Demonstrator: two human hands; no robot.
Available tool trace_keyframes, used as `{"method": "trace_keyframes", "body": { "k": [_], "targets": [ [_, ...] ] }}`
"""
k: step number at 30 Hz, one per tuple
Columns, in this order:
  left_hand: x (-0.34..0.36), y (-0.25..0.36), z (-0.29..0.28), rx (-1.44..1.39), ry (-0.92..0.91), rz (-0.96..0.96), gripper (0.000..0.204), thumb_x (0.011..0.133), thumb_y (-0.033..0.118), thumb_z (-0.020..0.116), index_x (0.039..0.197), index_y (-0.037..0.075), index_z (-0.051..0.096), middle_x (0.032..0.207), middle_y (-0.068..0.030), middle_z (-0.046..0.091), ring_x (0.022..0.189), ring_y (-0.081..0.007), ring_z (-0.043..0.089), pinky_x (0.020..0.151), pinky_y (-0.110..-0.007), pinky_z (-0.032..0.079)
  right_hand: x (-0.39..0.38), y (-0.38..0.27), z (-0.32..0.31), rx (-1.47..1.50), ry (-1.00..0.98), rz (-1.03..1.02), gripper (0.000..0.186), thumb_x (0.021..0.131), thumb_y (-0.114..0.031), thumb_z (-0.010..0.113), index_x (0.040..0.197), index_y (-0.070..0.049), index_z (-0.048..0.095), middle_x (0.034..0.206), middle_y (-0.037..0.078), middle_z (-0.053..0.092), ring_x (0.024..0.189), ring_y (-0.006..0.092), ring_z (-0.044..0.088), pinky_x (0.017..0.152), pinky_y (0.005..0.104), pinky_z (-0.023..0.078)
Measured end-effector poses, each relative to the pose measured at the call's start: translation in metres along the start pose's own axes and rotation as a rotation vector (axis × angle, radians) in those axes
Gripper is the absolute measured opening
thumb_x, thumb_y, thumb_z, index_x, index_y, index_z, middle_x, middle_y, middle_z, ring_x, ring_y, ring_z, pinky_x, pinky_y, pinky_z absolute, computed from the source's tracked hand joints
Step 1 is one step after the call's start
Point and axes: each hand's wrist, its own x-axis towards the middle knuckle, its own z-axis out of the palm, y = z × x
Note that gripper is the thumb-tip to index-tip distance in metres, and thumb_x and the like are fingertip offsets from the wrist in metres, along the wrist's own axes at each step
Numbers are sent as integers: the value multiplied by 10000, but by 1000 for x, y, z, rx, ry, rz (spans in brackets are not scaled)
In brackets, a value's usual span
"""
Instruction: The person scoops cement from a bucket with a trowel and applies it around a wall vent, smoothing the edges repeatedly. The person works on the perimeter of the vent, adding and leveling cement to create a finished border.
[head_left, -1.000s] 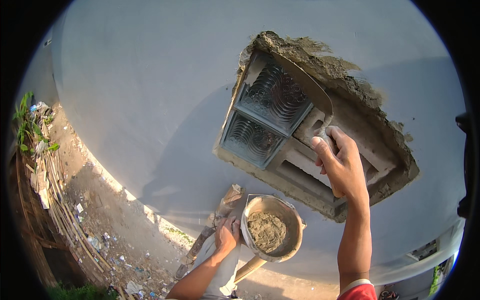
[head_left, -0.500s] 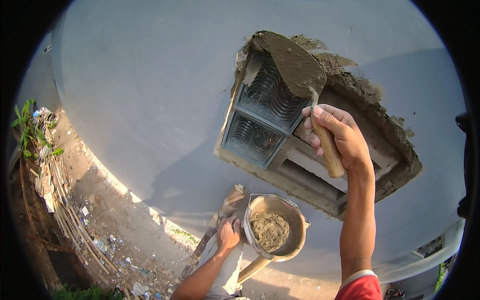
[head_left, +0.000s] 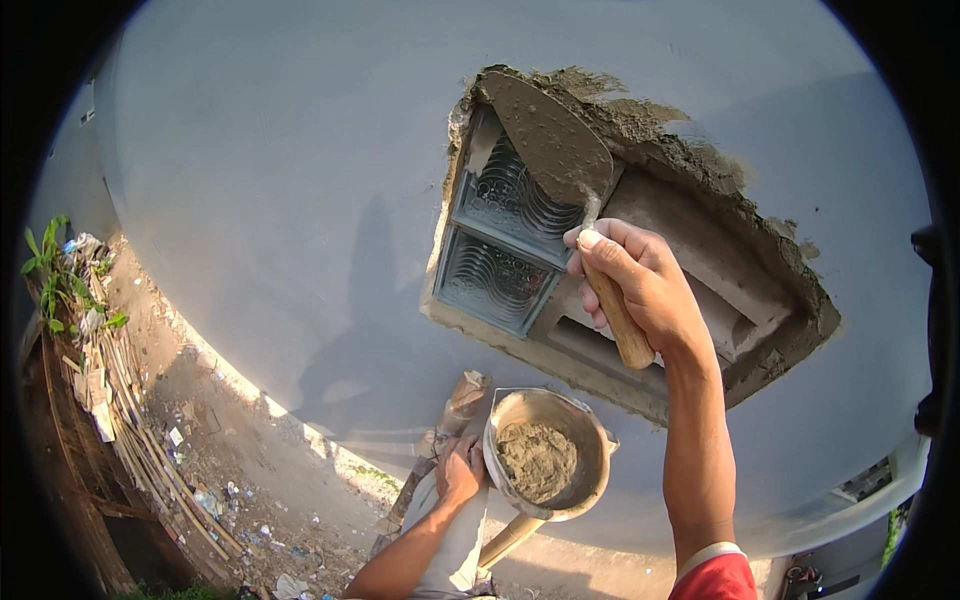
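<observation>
My right hand (head_left: 640, 280) grips the wooden handle of a mortar-smeared trowel (head_left: 540, 135), its blade over the upper glass block at the rough upper edge of a wall opening (head_left: 785, 240). Two patterned glass blocks (head_left: 497, 280) fill the opening's left part; grey hollow block pieces show at the right, partly behind my arm. My left hand (head_left: 458, 470) is curled on a mortar-crusted pole (head_left: 455, 410) beside my light trouser leg (head_left: 450, 555). Right of that hand is a bucket (head_left: 600, 455) holding grey mortar (head_left: 535, 460).
The grey wall (head_left: 250, 180) fills much of the view. Along its foot runs a dirt strip (head_left: 250, 490) with litter, plants (head_left: 55, 275) and a heap of long sticks (head_left: 140, 440). A bamboo pole (head_left: 505, 545) lies below the bucket.
My right hand has turned, bringing the trowel blade flat over the glass block, and in the last half second moved leftward with it in the picture. My left hand remains on the pole.
</observation>
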Motion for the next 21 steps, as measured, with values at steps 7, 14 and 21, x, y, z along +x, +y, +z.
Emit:
{"method": "trace_keyframes", "body": {
  "k": [7, 14, 21],
  "targets": [
    [3, -2, -7, 57, 41, 16, 316, 1041, 287, 606, 1198, 44, 734, 1159, -212, 713, 1135, -434, 658, 972, -523, 514, -5, 8, -20, 141, 136, -39, 372, 1044, -322, 653, 1200, 15, 652, 924, 45, 658, 642, 87, 613, 509, 247, 514],
    [1, 13, -9, 78, -71, -66, 293, 1035, 262, 580, 1201, 80, 738, 1172, -203, 703, 1136, -444, 651, 979, -523, 509, -2, 22, -16, -52, 18, -41, 415, 1031, -371, 671, 1158, 24, 662, 910, 41, 662, 652, 86, 612, 533, 252, 517],
    [3, 2, -10, 63, -59, -16, 313, 1046, 278, 574, 1231, 74, 722, 1187, -213, 702, 1156, -449, 643, 991, -520, 506, -2, 22, -31, 122, 79, -65, 408, 1047, -340, 642, 1214, 32, 656, 935, 56, 667, 666, 94, 620, 533, 248, 508]
  ]
}}
